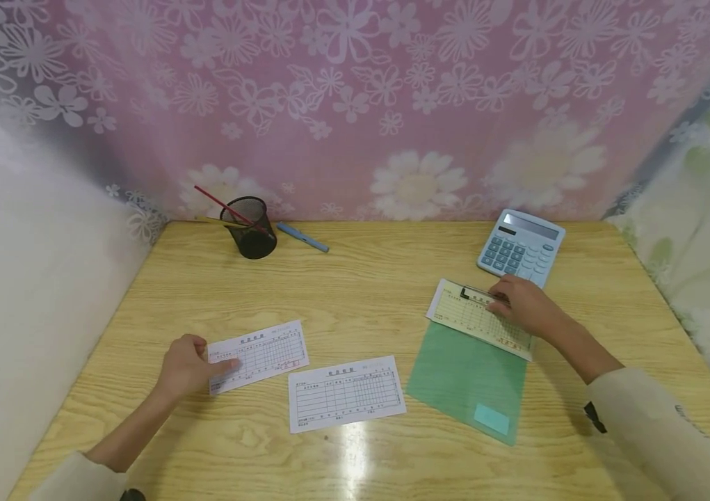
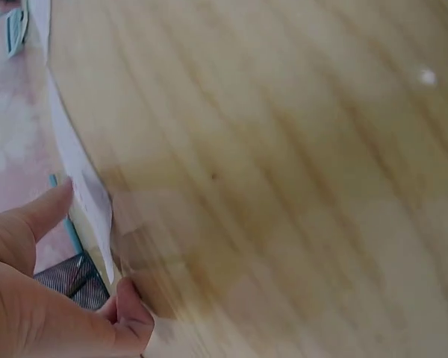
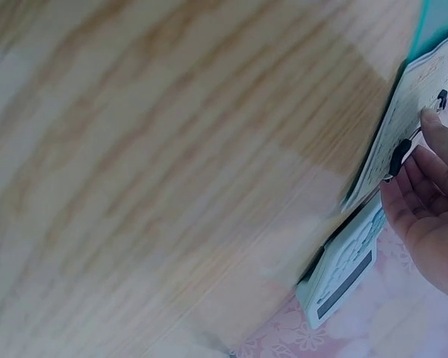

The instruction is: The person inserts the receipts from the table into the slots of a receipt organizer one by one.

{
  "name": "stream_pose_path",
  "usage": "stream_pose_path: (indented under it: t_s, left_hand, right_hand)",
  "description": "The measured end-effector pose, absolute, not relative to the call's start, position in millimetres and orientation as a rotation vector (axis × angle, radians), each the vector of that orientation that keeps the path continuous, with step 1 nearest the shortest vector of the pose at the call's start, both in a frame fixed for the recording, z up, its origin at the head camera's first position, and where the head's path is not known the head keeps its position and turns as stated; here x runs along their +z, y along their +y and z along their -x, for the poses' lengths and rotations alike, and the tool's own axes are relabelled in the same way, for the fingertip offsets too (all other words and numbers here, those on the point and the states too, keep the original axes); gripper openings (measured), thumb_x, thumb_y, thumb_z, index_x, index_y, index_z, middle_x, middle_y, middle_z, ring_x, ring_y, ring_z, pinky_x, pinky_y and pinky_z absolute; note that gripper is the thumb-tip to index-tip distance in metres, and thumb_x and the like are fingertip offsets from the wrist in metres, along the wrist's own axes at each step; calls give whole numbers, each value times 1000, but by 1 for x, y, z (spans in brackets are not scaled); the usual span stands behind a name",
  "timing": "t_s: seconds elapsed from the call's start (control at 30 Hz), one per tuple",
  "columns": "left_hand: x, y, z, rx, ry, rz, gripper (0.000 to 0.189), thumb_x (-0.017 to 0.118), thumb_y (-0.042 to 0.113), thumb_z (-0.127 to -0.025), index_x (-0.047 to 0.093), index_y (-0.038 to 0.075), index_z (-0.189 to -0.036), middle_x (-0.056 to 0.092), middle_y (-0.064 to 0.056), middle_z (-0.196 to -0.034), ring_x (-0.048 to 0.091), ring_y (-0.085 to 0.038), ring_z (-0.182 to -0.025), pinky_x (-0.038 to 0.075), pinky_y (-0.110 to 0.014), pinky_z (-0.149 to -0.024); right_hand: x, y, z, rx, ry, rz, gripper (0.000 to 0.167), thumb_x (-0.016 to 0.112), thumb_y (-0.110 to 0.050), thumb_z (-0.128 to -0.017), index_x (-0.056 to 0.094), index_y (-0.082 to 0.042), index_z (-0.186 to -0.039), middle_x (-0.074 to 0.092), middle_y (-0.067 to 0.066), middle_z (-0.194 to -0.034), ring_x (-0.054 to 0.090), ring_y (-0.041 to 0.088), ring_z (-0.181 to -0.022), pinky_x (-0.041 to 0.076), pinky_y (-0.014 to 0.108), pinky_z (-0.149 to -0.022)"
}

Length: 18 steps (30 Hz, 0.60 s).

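At the left of the table, my left hand (image 1: 186,365) pinches the left edge of a white printed receipt slip (image 1: 267,351). Its thumb lies over the slip's face, and the slip looks slightly bowed in the left wrist view. Another white receipt slip (image 1: 348,396) lies flat beside it. To the right is a translucent green clipboard (image 1: 464,386) with yellow and white receipt forms (image 1: 480,316) across its top end. My right hand (image 1: 526,306) grips the clipboard's wire clip (image 3: 401,158) with black ends, thumb on the forms' side and fingers curled behind.
A light blue calculator (image 1: 520,243) lies just behind the right hand. Toward the back left stand a black mesh pen cup (image 1: 256,243) holding red and yellow sticks and, beside it, a blue pen (image 1: 302,237). A floral curtain (image 1: 355,125) hangs along the table's back edge.
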<state>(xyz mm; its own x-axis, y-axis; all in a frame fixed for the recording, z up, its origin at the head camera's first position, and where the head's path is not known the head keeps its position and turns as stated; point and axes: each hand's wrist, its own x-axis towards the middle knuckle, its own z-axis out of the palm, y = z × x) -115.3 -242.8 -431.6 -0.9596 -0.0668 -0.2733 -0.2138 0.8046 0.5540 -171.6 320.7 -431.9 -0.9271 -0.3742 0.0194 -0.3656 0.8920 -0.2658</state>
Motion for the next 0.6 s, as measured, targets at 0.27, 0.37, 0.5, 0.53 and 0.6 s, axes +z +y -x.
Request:
stream_pose_path:
  t_s: [0.27, 0.37, 0.5, 0.53, 0.6]
  left_hand:
    - [-433, -238, 112, 872, 2768, 241, 74, 82, 24, -72, 43, -17, -120, 62, -24, -93, 60, -24, -76, 45, -24, -55]
    - [-431, -237, 113, 873, 2760, 255, 70, 81, 24, -72, 46, -15, -118, 64, -25, -95, 62, -25, -75, 45, -25, -53]
    - [-432, -238, 112, 903, 2737, 290, 58, 81, 24, -73, 52, -12, -109, 65, -23, -94, 62, -24, -75, 46, -26, -53]
    - [-433, -239, 112, 913, 2730, 295, 54, 80, 24, -74, 55, -11, -107, 66, -22, -94, 63, -23, -75, 46, -25, -53]
    - [-435, -240, 111, 941, 2718, 296, 48, 79, 22, -76, 59, -9, -105, 67, -21, -93, 62, -21, -75, 47, -25, -54]
  right_hand:
    - [-433, 322, 172, -432, 3011, 568, 28, 68, -15, -87, 64, 6, -104, 64, 16, -96, 61, 30, -87, 53, 47, -77]
    - [-433, 323, 172, -451, 3005, 566, 28, 67, -16, -88, 64, 6, -105, 64, 16, -96, 61, 30, -87, 53, 47, -77]
    - [-434, 323, 173, -455, 3003, 569, 28, 67, -16, -88, 65, 6, -104, 65, 16, -96, 62, 31, -88, 53, 48, -77]
    - [-434, 323, 173, -454, 3003, 569, 28, 67, -16, -88, 65, 6, -104, 65, 16, -96, 62, 31, -88, 53, 48, -78]
    - [-434, 323, 173, -450, 3003, 571, 28, 67, -16, -88, 65, 6, -104, 65, 16, -95, 62, 31, -87, 53, 48, -78]
